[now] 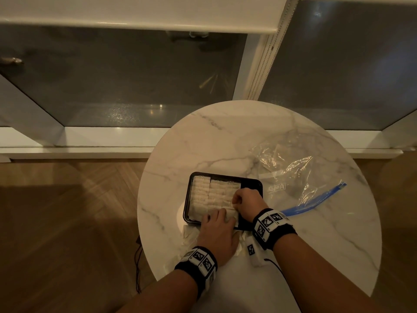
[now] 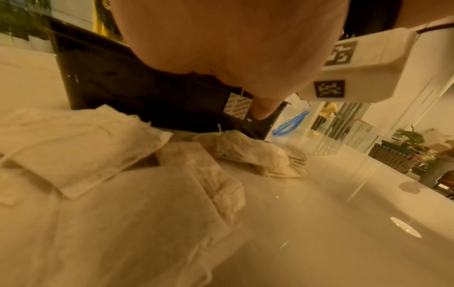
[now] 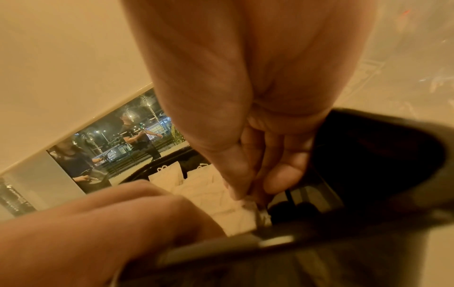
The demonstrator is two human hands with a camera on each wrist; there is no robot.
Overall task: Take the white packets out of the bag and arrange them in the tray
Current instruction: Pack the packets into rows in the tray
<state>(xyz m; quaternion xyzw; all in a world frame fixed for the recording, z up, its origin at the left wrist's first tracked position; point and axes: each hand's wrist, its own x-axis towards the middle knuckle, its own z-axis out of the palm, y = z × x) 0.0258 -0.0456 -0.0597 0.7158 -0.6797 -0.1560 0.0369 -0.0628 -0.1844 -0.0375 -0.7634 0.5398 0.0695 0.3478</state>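
Note:
A black tray [image 1: 255,183] on the marble table holds rows of white packets [image 1: 209,193]. My right hand [image 1: 237,201] hovers over the tray's right part. In the right wrist view, its thumb and fingers pinch the top of one white packet [image 3: 245,211] at the end of a row. My left hand [image 1: 214,219] lies over the tray's near edge with its fingers resting fairly flat on the packets there. Its thumb [image 2: 263,109] touches the tray's outer wall [image 2: 123,87]. Several loose packets [image 2: 93,155] lie on the table under my left palm. The clear bag [image 1: 291,168] lies flat to the right of the tray.
The bag's blue zip strip [image 1: 316,199] runs toward the table's right edge. A small white marker block with a black cable [image 1: 253,251] sits between my wrists. The round table [image 1: 203,136] stands against a low window ledge, with wooden floor to the left.

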